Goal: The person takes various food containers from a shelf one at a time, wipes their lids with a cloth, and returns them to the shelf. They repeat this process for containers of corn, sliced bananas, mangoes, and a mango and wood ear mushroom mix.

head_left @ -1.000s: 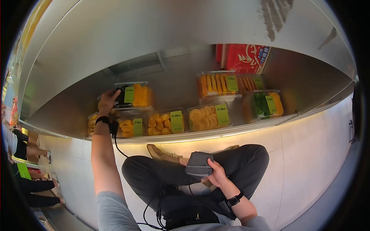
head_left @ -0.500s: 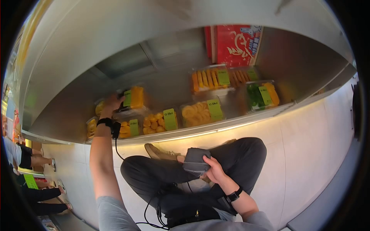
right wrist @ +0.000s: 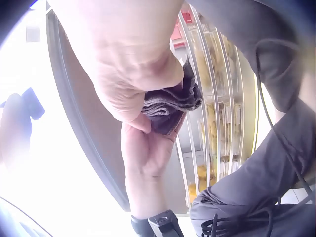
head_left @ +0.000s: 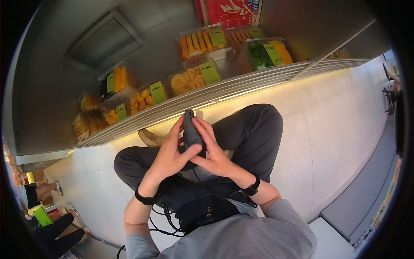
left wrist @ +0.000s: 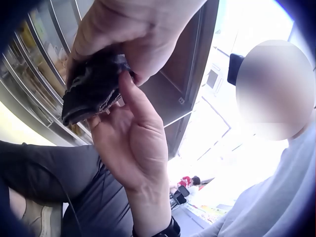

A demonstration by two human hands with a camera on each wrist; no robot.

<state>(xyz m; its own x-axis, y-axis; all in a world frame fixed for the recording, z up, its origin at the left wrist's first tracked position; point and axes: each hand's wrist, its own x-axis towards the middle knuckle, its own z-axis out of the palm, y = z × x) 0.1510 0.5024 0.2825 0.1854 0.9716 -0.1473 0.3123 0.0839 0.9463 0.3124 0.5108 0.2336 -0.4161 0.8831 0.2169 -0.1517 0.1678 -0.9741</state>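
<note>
A folded dark grey cloth (head_left: 192, 134) stands on edge between my two hands, above my crossed legs. My left hand (head_left: 169, 156) grips it from the left, with the thumb across the near end. From the other side my right hand (head_left: 217, 159) holds it, fingers lying along its face. The right wrist view shows the cloth (right wrist: 170, 106) as several stacked layers with a stitched edge. In the left wrist view the right palm (left wrist: 126, 143) supports the cloth (left wrist: 94, 89) from below, and its thumb presses near the left hand.
Beyond my knees is a metal display shelf (head_left: 241, 84) with a slatted front. It bears clear boxes of dried fruit, such as yellow slices (head_left: 188, 81) and green and orange pieces (head_left: 267, 54). A red box (head_left: 233, 13) stands at the back. Cables (head_left: 166, 220) hang by my waist.
My left hand has left the fruit box at the shelf's left and come back to the cloth. The cloth has turned on edge between both hands, and the head view has shifted.
</note>
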